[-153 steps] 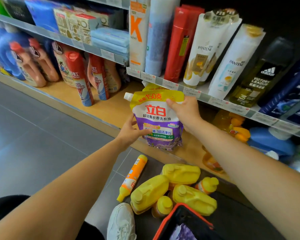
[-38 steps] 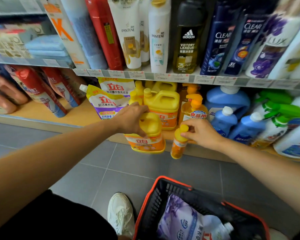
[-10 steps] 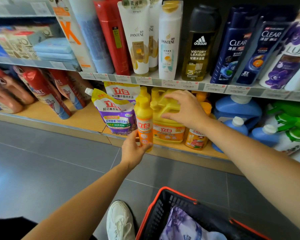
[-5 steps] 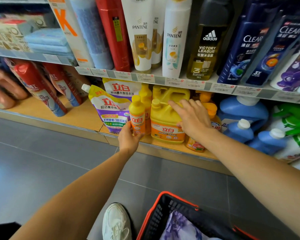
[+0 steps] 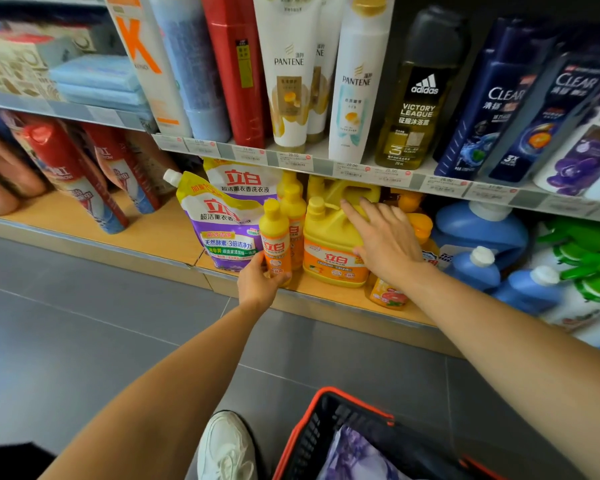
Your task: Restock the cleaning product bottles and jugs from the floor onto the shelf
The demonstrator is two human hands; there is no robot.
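Currently the left hand (image 5: 260,284) grips the lower part of a small yellow bottle (image 5: 275,237), which stands upright at the front edge of the bottom shelf (image 5: 160,230). It is just right of a purple refill pouch (image 5: 219,230), with a second like bottle (image 5: 293,216) close behind. The right hand (image 5: 385,244) lies flat, fingers straight, on the shoulder of the yellow jug (image 5: 329,244), which stands on the same shelf beside the bottles. A red-rimmed basket (image 5: 307,441) on the floor holds a purple pack (image 5: 357,459), probably another pouch; it is mostly cut off.

Shampoo bottles (image 5: 355,84), red basket (image 5: 355,393), white shoe (image 5: 226,448)
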